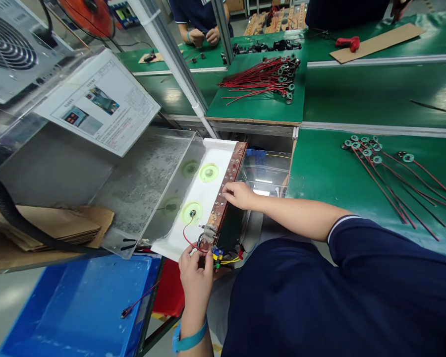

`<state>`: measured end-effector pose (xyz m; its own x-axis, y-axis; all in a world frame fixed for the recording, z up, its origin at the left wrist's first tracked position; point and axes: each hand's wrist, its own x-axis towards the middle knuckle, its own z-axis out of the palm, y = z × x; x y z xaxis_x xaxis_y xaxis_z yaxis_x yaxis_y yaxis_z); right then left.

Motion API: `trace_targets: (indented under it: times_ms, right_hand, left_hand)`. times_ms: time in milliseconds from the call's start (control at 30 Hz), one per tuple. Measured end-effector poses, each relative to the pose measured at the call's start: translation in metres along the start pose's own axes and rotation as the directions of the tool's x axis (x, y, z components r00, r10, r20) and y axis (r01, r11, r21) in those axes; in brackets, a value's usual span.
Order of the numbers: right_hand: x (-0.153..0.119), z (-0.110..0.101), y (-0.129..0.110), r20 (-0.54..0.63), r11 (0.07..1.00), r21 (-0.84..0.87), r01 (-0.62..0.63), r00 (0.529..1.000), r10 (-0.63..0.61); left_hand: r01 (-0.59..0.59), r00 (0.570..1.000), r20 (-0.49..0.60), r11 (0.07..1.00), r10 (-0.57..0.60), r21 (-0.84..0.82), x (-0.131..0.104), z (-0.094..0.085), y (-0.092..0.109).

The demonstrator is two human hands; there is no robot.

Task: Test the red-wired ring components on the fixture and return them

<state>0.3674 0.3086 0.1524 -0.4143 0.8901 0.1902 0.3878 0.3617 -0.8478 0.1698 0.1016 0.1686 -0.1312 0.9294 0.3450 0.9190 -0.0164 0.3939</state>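
My left hand (pixel 196 270), with a blue wristband, pinches the end of a thin red wire (pixel 186 234) by the lower end of a brown strip. The wire runs up to a small round component (pixel 192 213) inside the lower pale-green ring (pixel 188 206) on a white panel (pixel 198 196). My right hand (pixel 240 195) is closed, its fingertips at the middle of the brown strip (pixel 228 181), which is studded with screws; whatever its fingers hold is hidden. An upper green ring (pixel 209 173) bears no wired part. Blue and yellow connectors (pixel 217 254) sit beside my left fingertips.
A clear acrylic guard (pixel 159 198) stands left of the panel. One wired component (pixel 125 312) lies in a blue bin (pixel 92 297). Red-wired components (pixel 364 145) lie on the green bench, more (pixel 260 79) on a green board. Co-workers' hands (pixel 204 37) are across the bench.
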Motion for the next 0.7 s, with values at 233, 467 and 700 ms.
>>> trace_targets:
  times_ms: [233, 467, 700]
  right_hand:
    - [0.0001, 0.0003, -0.0002, 0.004, 1.0, -0.013, -0.006, 1.0, 0.006]
    - [-0.0003, 0.0012, 0.0006, 0.003, 1.0, -0.027, -0.004, 1.0, 0.004]
    - [0.0013, 0.0037, 0.0033, 0.007, 0.999, -0.039, -0.011, 1.0, 0.011]
  left_hand:
    - [-0.017, 1.0, 0.014, 1.0, 0.017, 0.008, 0.0004, -0.0015, -0.0001]
    - [0.001, 0.999, 0.039, 1.0, -0.001, 0.002, 0.0004, -0.0012, -0.0007]
    - [0.006, 0.999, 0.044, 1.0, -0.006, 0.007, -0.0001, -0.001, -0.0013]
